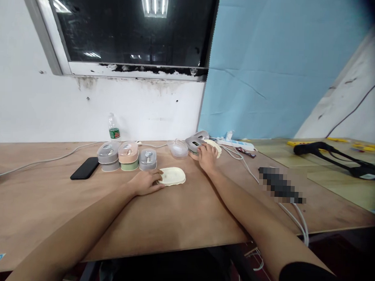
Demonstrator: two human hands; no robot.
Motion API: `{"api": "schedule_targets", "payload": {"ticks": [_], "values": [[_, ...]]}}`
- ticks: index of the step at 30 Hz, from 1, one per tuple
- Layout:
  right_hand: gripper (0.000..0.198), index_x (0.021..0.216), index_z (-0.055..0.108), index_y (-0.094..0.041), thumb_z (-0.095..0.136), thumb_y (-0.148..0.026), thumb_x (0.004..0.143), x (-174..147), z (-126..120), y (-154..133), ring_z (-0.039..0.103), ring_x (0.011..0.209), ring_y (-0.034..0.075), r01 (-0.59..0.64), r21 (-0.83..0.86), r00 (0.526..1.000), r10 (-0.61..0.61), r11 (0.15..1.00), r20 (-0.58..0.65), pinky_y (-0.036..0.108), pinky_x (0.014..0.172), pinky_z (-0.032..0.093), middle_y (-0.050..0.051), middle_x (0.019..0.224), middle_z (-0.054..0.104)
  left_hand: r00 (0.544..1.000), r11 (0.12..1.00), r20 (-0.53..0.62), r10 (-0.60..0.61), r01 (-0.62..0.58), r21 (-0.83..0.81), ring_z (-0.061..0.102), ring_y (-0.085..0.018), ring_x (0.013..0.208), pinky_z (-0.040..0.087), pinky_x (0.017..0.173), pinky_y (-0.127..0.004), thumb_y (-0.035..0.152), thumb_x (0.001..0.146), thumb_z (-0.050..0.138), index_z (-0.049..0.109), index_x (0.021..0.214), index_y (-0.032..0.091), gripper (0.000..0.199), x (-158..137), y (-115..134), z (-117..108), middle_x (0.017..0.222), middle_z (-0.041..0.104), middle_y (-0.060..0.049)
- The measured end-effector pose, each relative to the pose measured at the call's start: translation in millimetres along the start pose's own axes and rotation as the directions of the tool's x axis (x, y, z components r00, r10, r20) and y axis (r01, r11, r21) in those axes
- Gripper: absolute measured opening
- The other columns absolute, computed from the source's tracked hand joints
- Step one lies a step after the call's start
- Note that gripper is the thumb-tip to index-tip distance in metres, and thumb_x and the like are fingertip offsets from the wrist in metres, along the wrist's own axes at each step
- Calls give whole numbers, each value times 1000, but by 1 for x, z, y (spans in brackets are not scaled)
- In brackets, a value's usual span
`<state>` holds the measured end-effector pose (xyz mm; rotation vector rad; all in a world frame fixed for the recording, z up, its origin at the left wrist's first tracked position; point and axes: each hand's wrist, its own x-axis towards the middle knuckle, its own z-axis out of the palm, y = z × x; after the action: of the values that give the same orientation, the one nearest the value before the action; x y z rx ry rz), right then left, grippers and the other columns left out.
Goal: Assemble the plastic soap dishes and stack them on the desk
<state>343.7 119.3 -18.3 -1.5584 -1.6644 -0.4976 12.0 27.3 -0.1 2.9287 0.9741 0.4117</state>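
Note:
My left hand (147, 182) rests on the table at the near end of a shallow cream oval tray (174, 176). Its fingers lie over the tray's left rim and the thumb is below, pinching that edge. Farther back, my right hand (208, 156) reaches into a group of pieces by the wall. Bent fingers there touch a grey oval lid (194, 142) on one side and a second cream piece (218, 149) on the other. What they grip is hidden beneath the hand. A clear plastic oval cover (177, 148) lies just left of this group.
Lidded oval boxes stand left: a grey stack (108, 153), a pink-and-green stack (128, 153) and a single grey box (148, 160). Nearby are a black phone (85, 168) and a plastic bottle (113, 127). A power strip (238, 144), white cables and a black strapped item (331, 155) lie right.

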Motion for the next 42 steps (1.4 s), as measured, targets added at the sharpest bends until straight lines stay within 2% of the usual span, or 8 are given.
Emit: {"api": "schedule_targets", "payload": {"ticks": [7,10,15,23,28,33,37,42], "values": [[33,103,56,-17,30,-36,95,-2,-10,-7,47,104,30,-22,156,985,48,988,-168,48,96,34,16,105,58,986,998,-151,-67,68,5,61,-23,110,51,93,-36,47,93,47,56,122,21,40,-1,-2,2,136,53,-9],[33,103,52,-18,31,-43,95,-10,-14,-22,49,96,27,197,260,962,-135,945,-237,45,89,40,12,97,55,937,984,-302,-176,177,-26,56,-25,120,50,96,-37,44,94,45,42,136,21,48,-1,-6,4,136,53,-10],[46,109,49,-18,34,-59,93,-30,-18,-63,52,86,24,547,446,837,-448,708,-314,42,79,45,9,93,54,859,955,-419,-295,275,-111,64,-23,103,54,84,-34,44,93,49,27,147,21,63,-3,-11,6,131,58,-10],[39,127,45,-20,46,-42,95,-41,-22,-93,54,70,15,120,749,983,-185,652,4,30,66,46,6,99,59,777,864,-379,-502,471,-179,68,-24,85,51,76,-33,48,97,36,32,147,21,57,-1,5,-4,101,70,-7],[28,114,62,-22,51,-24,88,-33,-9,-80,60,74,14,-35,702,961,-168,712,218,28,67,47,6,113,65,818,830,-147,-556,541,-134,68,-28,92,49,76,-34,58,97,21,65,113,21,60,11,4,2,96,72,-11],[23,90,70,-19,51,-13,78,-32,18,-62,63,91,18,-62,643,871,-273,764,408,30,78,48,4,99,70,797,794,-1,-604,601,-92,67,-29,92,50,75,-36,60,96,20,71,94,21,64,22,1,13,96,72,-11],[22,88,70,-20,51,-15,80,-32,20,-60,63,89,19,-70,609,873,-247,790,420,32,79,49,4,96,70,805,802,2,-594,592,-84,67,-29,92,50,76,-37,56,96,24,72,96,23,59,20,0,12,97,72,-11],[32,114,64,-20,49,-22,85,-23,12,-64,59,106,23,80,517,981,-159,852,111,38,91,48,10,120,62,826,824,-75,-558,543,-162,65,-28,103,49,82,-37,60,95,26,65,118,26,56,12,-3,9,113,70,-9]]}}
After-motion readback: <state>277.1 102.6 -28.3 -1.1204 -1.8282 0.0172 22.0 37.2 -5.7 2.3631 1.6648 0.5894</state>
